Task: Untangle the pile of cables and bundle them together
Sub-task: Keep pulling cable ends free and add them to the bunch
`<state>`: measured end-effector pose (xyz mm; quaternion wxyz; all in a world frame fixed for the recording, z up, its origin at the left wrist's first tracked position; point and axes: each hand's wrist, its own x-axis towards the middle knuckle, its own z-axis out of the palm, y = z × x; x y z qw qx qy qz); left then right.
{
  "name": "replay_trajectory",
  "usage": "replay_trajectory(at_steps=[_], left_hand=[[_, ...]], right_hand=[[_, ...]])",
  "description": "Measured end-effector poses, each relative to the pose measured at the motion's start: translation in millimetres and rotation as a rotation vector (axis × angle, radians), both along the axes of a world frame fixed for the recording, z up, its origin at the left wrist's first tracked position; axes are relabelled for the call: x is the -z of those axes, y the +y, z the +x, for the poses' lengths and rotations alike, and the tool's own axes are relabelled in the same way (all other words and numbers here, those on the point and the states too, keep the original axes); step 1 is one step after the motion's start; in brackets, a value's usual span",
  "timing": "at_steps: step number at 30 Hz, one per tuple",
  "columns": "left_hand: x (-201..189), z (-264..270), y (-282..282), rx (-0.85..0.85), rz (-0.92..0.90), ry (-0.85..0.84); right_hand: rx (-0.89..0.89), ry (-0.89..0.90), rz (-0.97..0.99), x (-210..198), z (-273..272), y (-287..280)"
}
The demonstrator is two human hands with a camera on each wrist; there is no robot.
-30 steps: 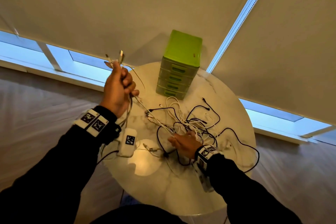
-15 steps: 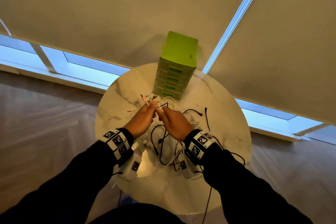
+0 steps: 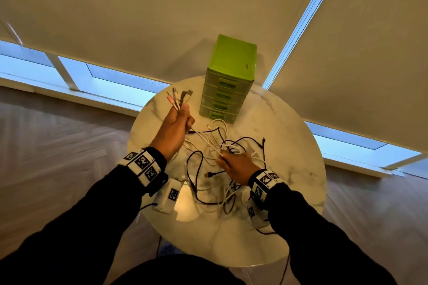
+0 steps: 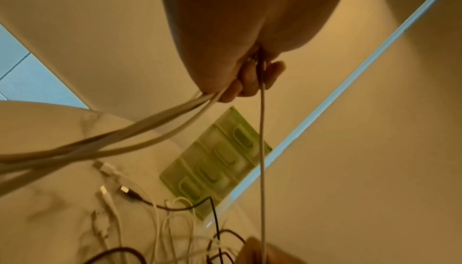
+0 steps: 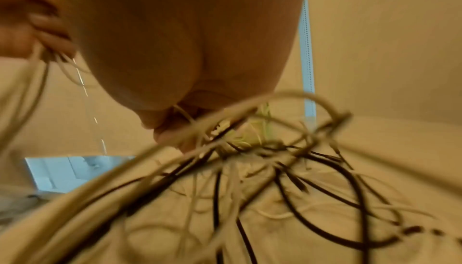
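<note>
A tangle of black and white cables (image 3: 209, 188) lies on a round marble table (image 3: 289, 146). My left hand (image 3: 183, 118) is raised over the table's left side and grips a bunch of cable ends (image 3: 179, 99), connectors sticking up. In the left wrist view its fingers (image 4: 247, 82) curl round several white cables (image 4: 140, 135). One taut white cable (image 3: 203, 140) runs from it down to my right hand (image 3: 222, 159), which rests low on the pile and pinches that cable. The blurred right wrist view shows the cable (image 5: 183, 115) between the right hand's fingertips (image 5: 175, 135).
A green stack of small drawers (image 3: 231, 69) stands at the table's far edge, just beyond my left hand. Loose connectors (image 4: 107, 169) lie on the marble near it. Closed blinds hang behind the table, and wood floor lies on both sides.
Half a second ago both hands met over the table's middle. My left hand has risen up and left with the cable ends; my right hand has dropped back onto the pile.
</note>
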<state>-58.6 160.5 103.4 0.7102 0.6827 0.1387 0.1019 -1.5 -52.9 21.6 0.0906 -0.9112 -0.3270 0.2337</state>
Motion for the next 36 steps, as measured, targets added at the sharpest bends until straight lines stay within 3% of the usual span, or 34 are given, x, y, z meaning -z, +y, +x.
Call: replay_trajectory(at_steps=[5, 9, 12, 15, 18, 22, 25, 27, 30, 32, 34, 36], left_hand=[[-25, 2, 32, -0.173, -0.112, -0.098], [-32, 1, 51, -0.216, 0.068, -0.098], [-19, -3, 41, -0.135, 0.197, -0.107], [-3, -4, 17, -0.078, 0.168, -0.055], [1, -5, -12, 0.026, 0.098, -0.006], [-5, 4, -57, 0.159, -0.092, 0.024], [-16, 17, -96, 0.266, -0.252, 0.024], [-23, 25, -124, 0.337, -0.308, 0.015], [-25, 31, -164, 0.465, -0.220, -0.020], [-26, 32, -191, 0.554, -0.146, -0.048], [-25, 30, -219, 0.644, -0.098, -0.066], [-23, 25, -244, 0.702, -0.074, -0.058]], right_hand=[[-0.018, -0.018, -0.127, -3, 14, -34], [0.062, 0.044, -0.165, -5, 24, -50], [0.199, 0.017, 0.106, -12, 31, -44], [0.356, 0.067, 0.467, -32, 24, -30], [0.363, 0.154, 0.622, -49, 11, -29], [0.383, 0.134, 0.584, -46, -2, -69], [0.439, 0.057, 0.405, -40, -13, -114], [0.534, 0.096, 0.309, -38, -31, -151], [0.750, 0.313, 0.322, -43, -67, -199], [0.761, 0.224, 0.299, -46, -91, -227], [0.673, 0.067, 0.329, -57, -113, -244], [0.610, 0.024, 0.351, -75, -130, -242]])
